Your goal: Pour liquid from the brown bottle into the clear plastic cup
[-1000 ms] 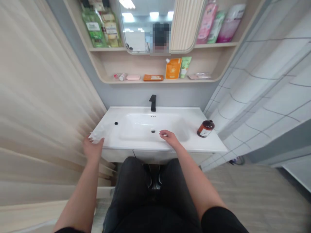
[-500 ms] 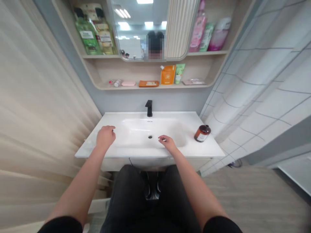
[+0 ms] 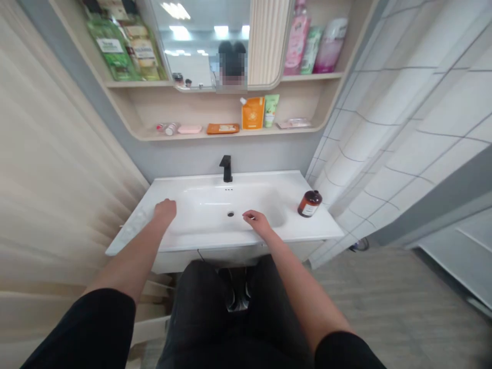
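Grip, left hand (image 3: 166,209): fingers look folded under; the back of the hand hides the inside, so we cannot tell whether it grasps anything. We place it over the white worktop (image 3: 163,188), left and forward of the faucet (image 3: 227,169). Right hand (image 3: 256,223): loosely bent, released as far as we can see, in front of the faucet and slightly to its right, over the glossy basin (image 3: 203,218). Farther left of the faucet we record a clear item (image 3: 134,225), too faint to identify; well to its right stands an amber bottle (image 3: 309,204).

Room: grey wall (image 3: 192,156) behind the faucet; shelf (image 3: 142,110) and mirror (image 3: 203,31) above it; beige curtain (image 3: 57,154) far left of it, wood-patterned floor (image 3: 384,292) to its lower right.
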A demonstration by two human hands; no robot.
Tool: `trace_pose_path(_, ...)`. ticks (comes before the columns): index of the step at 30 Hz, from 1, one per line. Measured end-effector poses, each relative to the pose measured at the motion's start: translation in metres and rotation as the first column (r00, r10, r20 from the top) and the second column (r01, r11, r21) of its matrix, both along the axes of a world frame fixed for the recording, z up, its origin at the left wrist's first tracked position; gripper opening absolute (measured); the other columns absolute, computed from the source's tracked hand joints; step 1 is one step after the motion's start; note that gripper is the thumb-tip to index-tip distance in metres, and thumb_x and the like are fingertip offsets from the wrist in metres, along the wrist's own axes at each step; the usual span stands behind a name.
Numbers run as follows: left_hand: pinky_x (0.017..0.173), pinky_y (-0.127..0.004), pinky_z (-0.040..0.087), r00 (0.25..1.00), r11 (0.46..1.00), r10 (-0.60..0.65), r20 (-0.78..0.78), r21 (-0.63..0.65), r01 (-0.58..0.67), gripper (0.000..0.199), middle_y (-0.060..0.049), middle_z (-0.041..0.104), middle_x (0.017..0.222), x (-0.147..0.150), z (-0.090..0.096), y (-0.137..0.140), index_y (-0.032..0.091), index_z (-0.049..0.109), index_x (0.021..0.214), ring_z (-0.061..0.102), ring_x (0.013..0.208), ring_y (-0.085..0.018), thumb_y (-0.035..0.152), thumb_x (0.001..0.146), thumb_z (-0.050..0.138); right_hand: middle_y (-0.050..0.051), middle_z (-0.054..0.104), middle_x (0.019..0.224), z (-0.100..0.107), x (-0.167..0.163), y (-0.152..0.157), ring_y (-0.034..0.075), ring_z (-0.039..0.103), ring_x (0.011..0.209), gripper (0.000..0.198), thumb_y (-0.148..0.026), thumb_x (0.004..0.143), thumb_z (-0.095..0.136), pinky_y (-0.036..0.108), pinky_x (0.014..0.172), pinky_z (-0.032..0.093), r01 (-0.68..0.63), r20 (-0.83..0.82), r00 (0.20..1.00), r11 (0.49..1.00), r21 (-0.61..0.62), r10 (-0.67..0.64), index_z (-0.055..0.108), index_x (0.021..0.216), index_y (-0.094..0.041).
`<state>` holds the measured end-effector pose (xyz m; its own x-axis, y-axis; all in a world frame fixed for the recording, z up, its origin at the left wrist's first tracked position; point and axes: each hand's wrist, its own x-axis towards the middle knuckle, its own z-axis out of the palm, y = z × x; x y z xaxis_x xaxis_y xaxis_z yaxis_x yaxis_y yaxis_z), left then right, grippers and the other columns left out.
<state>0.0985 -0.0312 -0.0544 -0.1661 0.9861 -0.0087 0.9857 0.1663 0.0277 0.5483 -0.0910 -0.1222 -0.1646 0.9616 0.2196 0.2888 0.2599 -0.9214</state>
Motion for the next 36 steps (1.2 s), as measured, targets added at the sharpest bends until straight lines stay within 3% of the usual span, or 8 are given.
trace_pose_path(7,0.105,-0.043,0.058,0.966,0.973,-0.103,0.238,0.224,0.049,0.027,-0.015,0.08,0.115,0.046,-0.017,-0.015,0.018,0.08,0.111,0.076,0.11,-0.033,0.023,0.091,0.061,0.006,0.082,0.095,0.002,0.002,0.0,0.026,0.074,0.091,0.029,-0.049,0.088,0.07,0.04,0.089,0.057,0.007,-0.007,1.0,1.0,-0.011,-0.007,0.081,0.096,-0.024)
trace_pose_path(14,0.088,-0.035,0.062,0.65,0.89,-0.399,0.647,0.443,0.105,0.03,-0.008,0.077,0.12,0.137,-0.068,-0.079,0.022,0.08,0.112,0.077,0.084,-0.02,0.036,0.09,0.066,0.006,0.079,0.09,0.01,-0.005,-0.003,0.023,0.072,0.086,0.032,-0.051,0.084,0.071,0.036,0.082,0.057,0.074,-0.037,0.997,0.997,0.013,-0.073,0.08,0.098,-0.023)
trace_pose_path(19,0.084,-0.036,0.059,0.631,0.939,-0.279,0.724,0.343,0.022,0.03,-0.004,0.079,0.094,0.131,-0.068,-0.075,0.023,0.075,0.113,0.077,0.082,-0.023,0.037,0.087,0.069,0.002,0.069,0.077,0.017,0.057,-0.021,0.022,0.066,0.074,0.042,-0.061,0.085,0.071,0.035,0.073,0.055,0.239,-0.204,0.951,0.971,0.007,-0.233,0.074,0.101,-0.022)
trace_pose_path(22,0.08,-0.035,0.056,0.596,0.957,-0.229,0.769,0.289,-0.006,0.031,-0.001,0.079,0.086,0.127,-0.071,-0.067,0.024,0.072,0.112,0.077,0.082,-0.024,0.042,0.086,0.069,0.003,0.066,0.085,0.018,0.136,-0.037,0.021,0.063,0.078,0.046,-0.064,0.084,0.075,0.037,0.079,0.056,0.705,-0.193,0.708,0.694,0.146,-0.679,0.066,0.099,-0.022)
trace_pose_path(24,0.081,-0.034,0.056,0.575,0.952,-0.244,0.781,0.307,-0.013,0.03,-0.002,0.08,0.089,0.127,-0.076,-0.064,0.025,0.071,0.107,0.077,0.085,-0.024,0.044,0.085,0.07,0.008,0.069,0.106,0.017,0.186,-0.043,0.025,0.066,0.092,0.065,-0.066,0.076,0.083,0.041,0.087,0.057,0.854,-0.167,0.511,0.475,0.212,-0.843,0.063,0.119,-0.021)
trace_pose_path(25,0.082,-0.034,0.056,0.572,0.95,-0.245,0.783,0.312,-0.02,0.028,-0.002,0.08,0.089,0.127,-0.078,-0.063,0.025,0.07,0.105,0.077,0.086,-0.024,0.044,0.084,0.07,0.012,0.069,0.12,0.016,0.205,-0.043,0.028,0.066,0.102,0.081,-0.067,0.071,0.086,0.044,0.09,0.058,0.87,-0.146,0.476,0.442,0.217,-0.867,0.059,0.132,-0.021)
trace_pose_path(30,0.087,-0.036,0.057,0.578,0.953,-0.219,0.786,0.301,-0.047,0.025,-0.002,0.079,0.091,0.127,-0.083,-0.062,0.025,0.068,0.095,0.076,0.088,-0.025,0.045,0.08,0.072,0.023,0.054,0.156,0.007,0.241,-0.017,0.037,0.063,0.128,0.128,-0.063,0.051,0.094,0.049,0.101,0.058,0.748,-0.062,0.664,0.663,0.033,-0.745,0.04,0.16,-0.024)
trace_pose_path(36,0.09,-0.036,0.058,0.579,0.954,-0.213,0.787,0.296,-0.052,0.022,-0.002,0.079,0.092,0.129,-0.071,-0.067,0.025,0.068,0.092,0.077,0.093,-0.026,0.042,0.08,0.072,0.011,0.076,0.115,0.012,0.228,0.006,0.03,0.069,0.097,0.089,-0.058,0.049,0.096,0.046,0.09,0.058,0.669,0.014,0.743,0.743,-0.007,-0.669,0.067,0.124,-0.021)
